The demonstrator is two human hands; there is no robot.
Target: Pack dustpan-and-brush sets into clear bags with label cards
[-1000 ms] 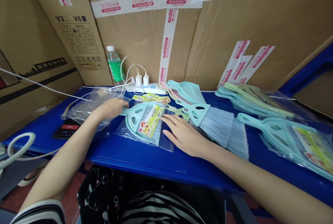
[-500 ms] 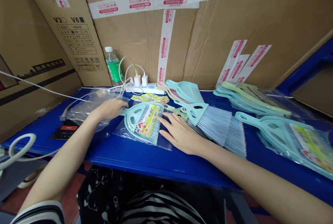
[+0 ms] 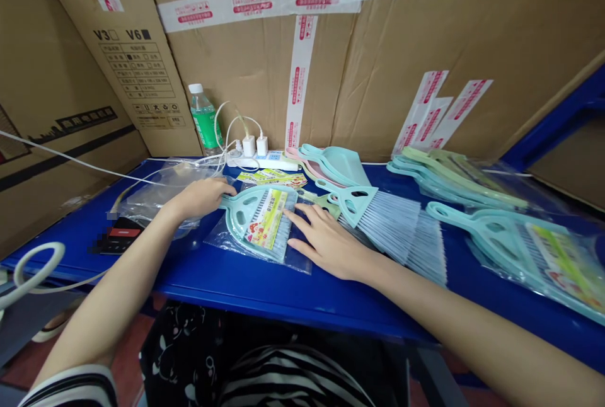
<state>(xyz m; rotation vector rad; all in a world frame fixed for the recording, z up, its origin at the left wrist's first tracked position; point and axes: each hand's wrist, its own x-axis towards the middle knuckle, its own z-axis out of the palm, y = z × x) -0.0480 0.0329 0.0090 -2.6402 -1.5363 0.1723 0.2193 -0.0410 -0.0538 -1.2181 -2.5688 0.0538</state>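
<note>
A mint-green dustpan and brush set lies in a clear plastic bag in front of me, its handle toward the left. On the brush bristles is a yellow-green printed label card. My left hand is closed around the handle end, with the fingertips partly hidden. Spread and flat, my right hand rests at the right side of the set, its fingertips touching the bristles and the card's edge. Just beyond it lie loose brushes with grey-blue bristles.
Pink and mint dustpans lie at the back. Bagged sets are stacked at the right, with another bagged set nearer. Clear bags, a power strip, label cards and a bottle are behind. Cardboard boxes wall the blue table.
Almost nothing differs. Both hands stay in the same places on the bagged set, and the view shifts very slightly.
</note>
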